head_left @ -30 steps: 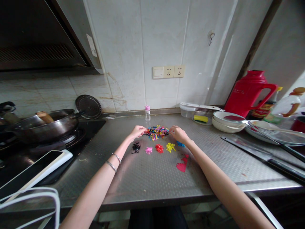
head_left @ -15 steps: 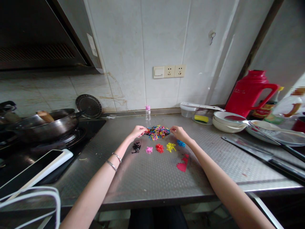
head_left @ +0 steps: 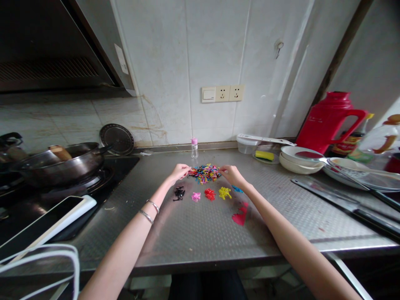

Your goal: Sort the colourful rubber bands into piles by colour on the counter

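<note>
A heap of small multicoloured bands (head_left: 204, 174), which look like little rubber bands, lies on the metal counter. At its left edge, my left hand (head_left: 181, 171) has its fingertips pinched together. My right hand (head_left: 231, 175) pinches at the heap's right edge. Whatever either pinch holds is too small to make out. Nearer to me, single-colour piles form a row: black bands (head_left: 179, 193), pink bands (head_left: 196, 196), red bands (head_left: 209, 194), yellow bands (head_left: 224, 192) and blue bands (head_left: 237, 189). The blue pile is partly covered by my right wrist.
Behind the heap stands a small pink-capped bottle (head_left: 194, 149). A torn red scrap (head_left: 240, 214) lies near my right forearm. To the right are a yellow sponge (head_left: 264, 156), bowls (head_left: 300, 166), a cleaver (head_left: 325, 193) and a red thermos (head_left: 325, 123). A pan (head_left: 62, 166) sits left.
My right hand has shifted slightly left, closer in on the heap, and its wrist covers more of the blue pile. My left hand has barely moved.
</note>
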The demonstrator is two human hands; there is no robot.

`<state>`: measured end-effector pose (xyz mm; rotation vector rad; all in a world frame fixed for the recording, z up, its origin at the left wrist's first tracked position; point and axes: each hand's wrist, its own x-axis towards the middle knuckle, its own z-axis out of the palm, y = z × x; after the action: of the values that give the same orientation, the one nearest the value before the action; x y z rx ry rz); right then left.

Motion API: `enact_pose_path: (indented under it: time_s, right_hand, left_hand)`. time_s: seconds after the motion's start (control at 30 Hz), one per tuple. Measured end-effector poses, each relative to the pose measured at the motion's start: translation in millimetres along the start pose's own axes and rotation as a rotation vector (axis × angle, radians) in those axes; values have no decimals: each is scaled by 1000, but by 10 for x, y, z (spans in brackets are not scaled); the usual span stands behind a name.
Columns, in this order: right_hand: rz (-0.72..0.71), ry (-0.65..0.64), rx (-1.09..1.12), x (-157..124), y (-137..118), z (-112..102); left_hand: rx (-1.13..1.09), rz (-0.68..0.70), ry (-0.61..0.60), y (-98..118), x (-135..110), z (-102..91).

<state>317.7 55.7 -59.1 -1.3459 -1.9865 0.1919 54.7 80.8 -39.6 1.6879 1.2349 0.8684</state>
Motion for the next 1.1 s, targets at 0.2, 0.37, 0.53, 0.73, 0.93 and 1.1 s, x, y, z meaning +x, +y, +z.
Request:
enact_pose_path:
  time_s: [0.2,0.37,0.53,0.73,0.93,1.1]
  right_hand:
    - [-263,-103,106,26,-645,188]
    - [-437,-224,63,34,-1017,412]
    - [-479,-288,-31,33,-1166,635]
    - [-540,-326,-5,34,-1229,711]
    - [-494,-212,52,104,-935,420]
    - [-249,-105,-19,221,-362,55]
  left_hand:
    - [4,-28,94,25,0,-29]
    - [-26,-34,119,25,-6,-39]
    - [-52,-36,125,-18,27,-52]
    - [-47,-25,133,-34,30,-46]
    - [50,-22,142,-105,79,-56]
    - [260,65,182,-280,172,-66]
